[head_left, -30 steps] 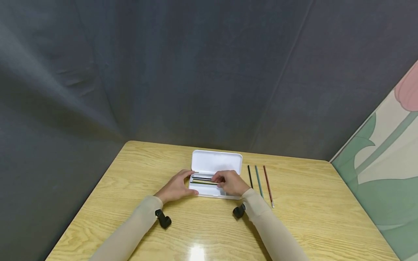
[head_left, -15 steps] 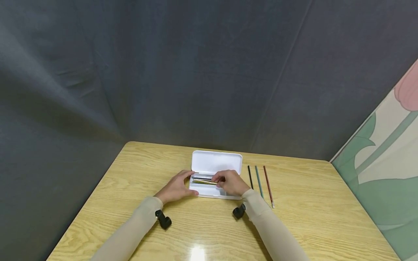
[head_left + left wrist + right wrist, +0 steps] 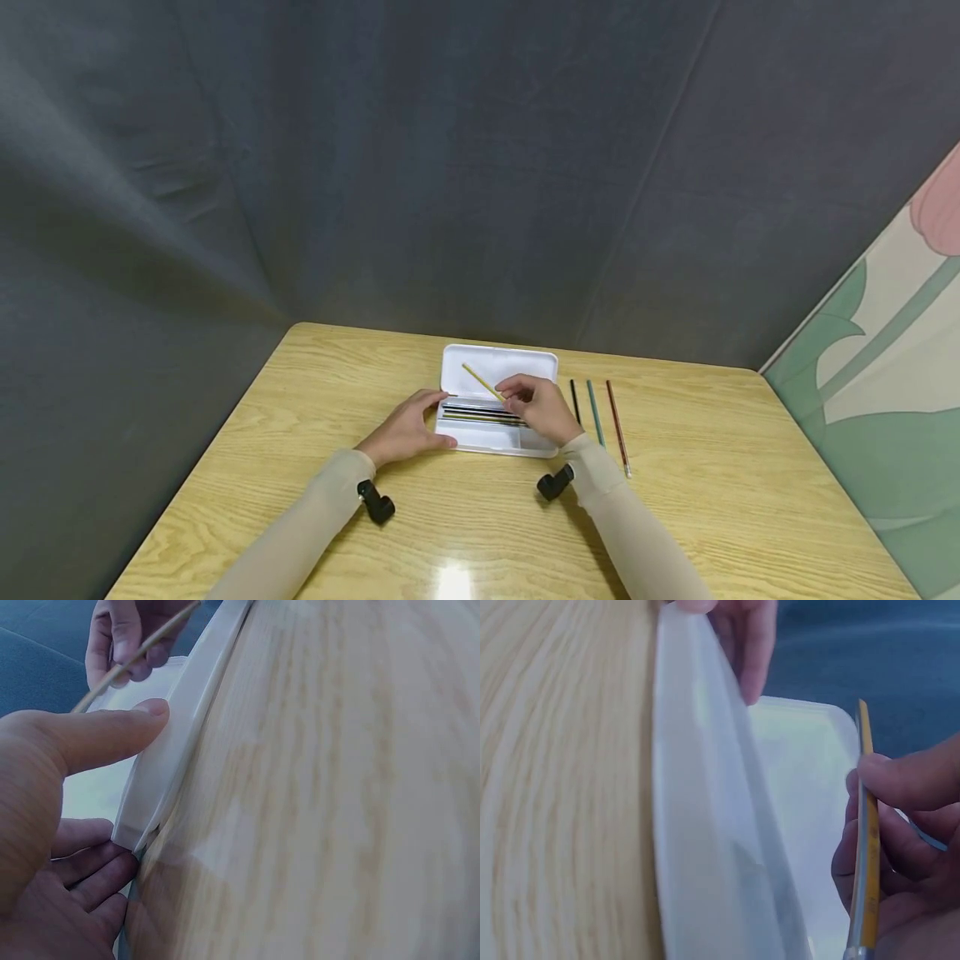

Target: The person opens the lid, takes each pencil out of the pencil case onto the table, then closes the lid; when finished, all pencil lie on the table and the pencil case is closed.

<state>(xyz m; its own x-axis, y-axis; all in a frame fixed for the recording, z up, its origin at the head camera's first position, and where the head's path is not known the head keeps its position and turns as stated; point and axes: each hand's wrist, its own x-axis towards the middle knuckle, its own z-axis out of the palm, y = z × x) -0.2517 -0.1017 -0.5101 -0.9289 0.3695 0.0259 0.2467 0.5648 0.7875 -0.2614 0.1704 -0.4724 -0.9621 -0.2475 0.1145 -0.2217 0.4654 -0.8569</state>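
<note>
An opened white pencil case (image 3: 480, 433) lies on the table, its lid raised at the back. Several dark and yellowish pencils (image 3: 480, 414) rest lengthwise inside. My left hand (image 3: 405, 429) grips the case's left end; the left wrist view puts the thumb over the front wall (image 3: 172, 742) and the fingers at the end. Between thumb and fingers my right hand (image 3: 542, 408) pinches a yellow pencil (image 3: 482, 382), tilted over the case with its far end in front of the lid. The right wrist view shows that pencil's metal band (image 3: 859, 951) at the lower edge.
Right of the case lie three spaced pencils: a black one (image 3: 575, 400), a teal one (image 3: 595, 410) and a reddish-brown one (image 3: 617, 423) with a pale end. A dark curtain (image 3: 480, 167) hangs behind the wooden table (image 3: 465, 517); a flowered cloth (image 3: 900, 400) hangs at right.
My right hand has lifted the yellow pencil out of the case, raising and tilting it away from the other pencils. The left hand stays at the case's left end.
</note>
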